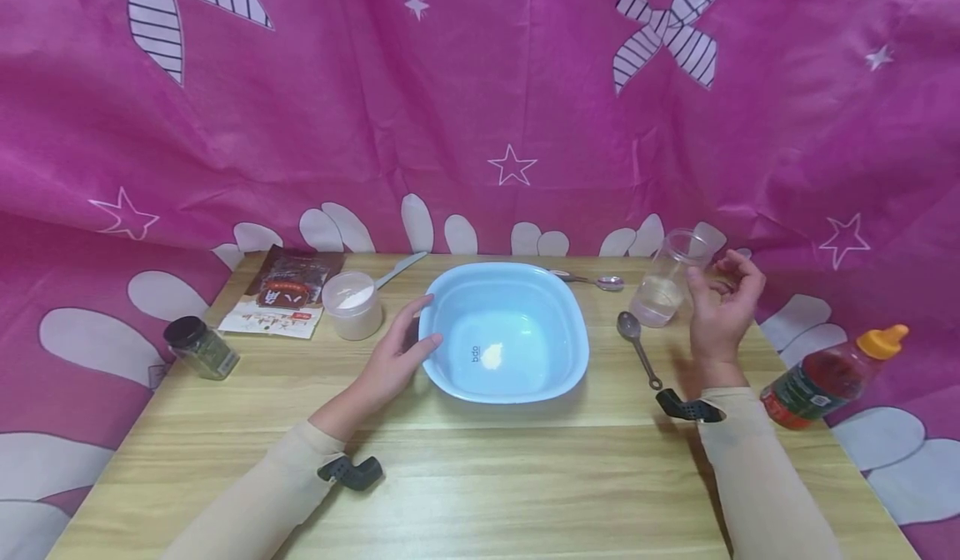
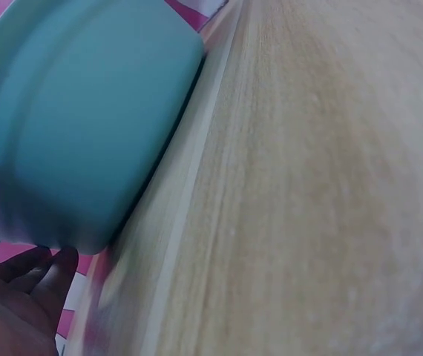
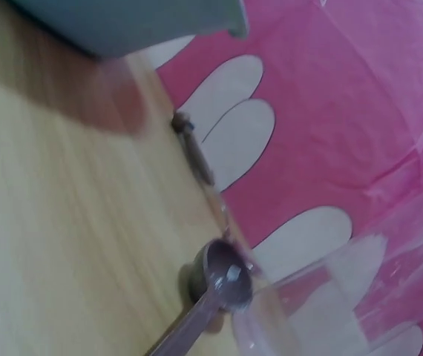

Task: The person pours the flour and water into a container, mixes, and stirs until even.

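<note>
A light blue plastic basin [image 1: 504, 335] stands in the middle of the table. My left hand [image 1: 393, 347] holds its left rim, thumb over the edge; in the left wrist view its fingers [image 2: 59, 274] touch the outer wall. My right hand [image 1: 723, 306] is beside a clear plastic cup [image 1: 663, 289] with pale liquid, its thumb overlapping the cup's side and its other fingers loosely bent. A dark measuring spoon [image 1: 637, 347] lies left of that hand; the right wrist view shows its bowl [image 3: 226, 274] close to the cup, with the right hand itself out of frame.
On the left are a black-lidded jar [image 1: 201, 347], a brown-and-white packet [image 1: 281, 293], a tub of white powder [image 1: 352, 306] and a pale-handled utensil [image 1: 401, 268]. A metal spoon [image 1: 607, 282] lies behind the basin. A red sauce bottle [image 1: 828, 381] stands far right. A pink curtain [image 1: 450, 110] hangs behind.
</note>
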Available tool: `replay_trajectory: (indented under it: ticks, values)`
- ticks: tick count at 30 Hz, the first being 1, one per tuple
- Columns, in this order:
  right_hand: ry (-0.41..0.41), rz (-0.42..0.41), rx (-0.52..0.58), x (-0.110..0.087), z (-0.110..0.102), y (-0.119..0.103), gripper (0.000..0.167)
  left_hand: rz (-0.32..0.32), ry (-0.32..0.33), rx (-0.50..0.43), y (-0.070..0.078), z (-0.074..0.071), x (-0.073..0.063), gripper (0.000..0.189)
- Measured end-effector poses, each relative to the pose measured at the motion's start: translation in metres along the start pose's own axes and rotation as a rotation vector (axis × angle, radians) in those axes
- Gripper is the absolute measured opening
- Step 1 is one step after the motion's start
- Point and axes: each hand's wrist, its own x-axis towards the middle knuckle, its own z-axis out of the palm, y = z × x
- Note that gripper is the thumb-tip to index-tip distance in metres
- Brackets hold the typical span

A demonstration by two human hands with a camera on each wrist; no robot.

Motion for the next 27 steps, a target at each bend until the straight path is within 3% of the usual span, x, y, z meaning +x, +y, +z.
replay_trajectory:
  ticks: [7, 16, 18, 22, 27]
  values:
    - [-0.061, 0.162, -0.007, 0.001, -0.004, 0.008, 0.066, -0.003, -0.01, -0.017, -0.002, 0.0, 0.0, 0.067]
    - [-0.204, 0.444, -0.026, 0.012, -0.011, 0.024, 0.08, -0.015, -0.004, -0.023, -0.002, 0.001, 0.001, 0.068]
    - [-0.21, 0.475, -0.016, 0.013, -0.011, 0.027, 0.082, -0.017, -0.006, -0.031, -0.003, 0.001, 0.001, 0.068]
    - [-0.243, 0.53, -0.101, 0.014, -0.012, 0.031, 0.087, -0.026, -0.005, -0.038, -0.006, 0.001, 0.0, 0.067]
    - [-0.326, 0.554, -0.174, 0.015, -0.015, 0.036, 0.09, -0.031, -0.004, -0.058, -0.005, 0.001, -0.001, 0.066]
